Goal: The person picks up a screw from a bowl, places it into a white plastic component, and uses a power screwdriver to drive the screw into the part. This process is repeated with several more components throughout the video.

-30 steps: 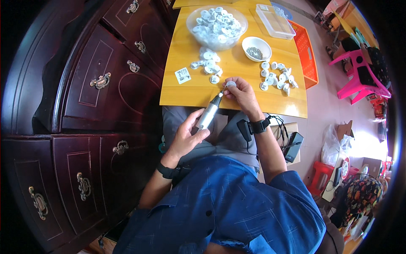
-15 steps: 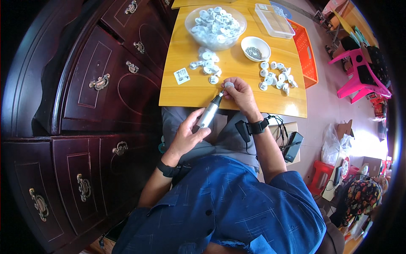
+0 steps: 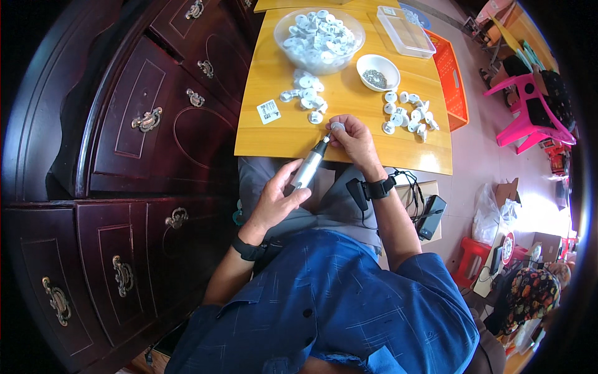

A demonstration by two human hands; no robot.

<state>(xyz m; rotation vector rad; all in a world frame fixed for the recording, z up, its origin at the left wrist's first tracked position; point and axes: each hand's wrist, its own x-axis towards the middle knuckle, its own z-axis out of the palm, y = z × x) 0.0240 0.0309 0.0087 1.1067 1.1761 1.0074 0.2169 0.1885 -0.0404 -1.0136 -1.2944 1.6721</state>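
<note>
- At the near edge of the yellow wooden worktop [image 3: 280, 134], the right hand [image 3: 355, 140] has its grip pinched on a small white round plastic part [image 3: 337, 126].
- Left hand [image 3: 277, 199] is wrapped around a silver pen-shaped rotary tool [image 3: 308, 167], its tip touching the part.
- Risk: the tip could skid onto the fingertips [image 3: 341, 132], since the pinch is so close.
- Loose white parts [image 3: 408, 115] nearby could get knocked off the edge.

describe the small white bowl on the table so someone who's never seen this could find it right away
On the yellow wooden table, look right of the big clear bowl heaped with white parts. The small white bowl alone holds tiny dark bits.
</note>
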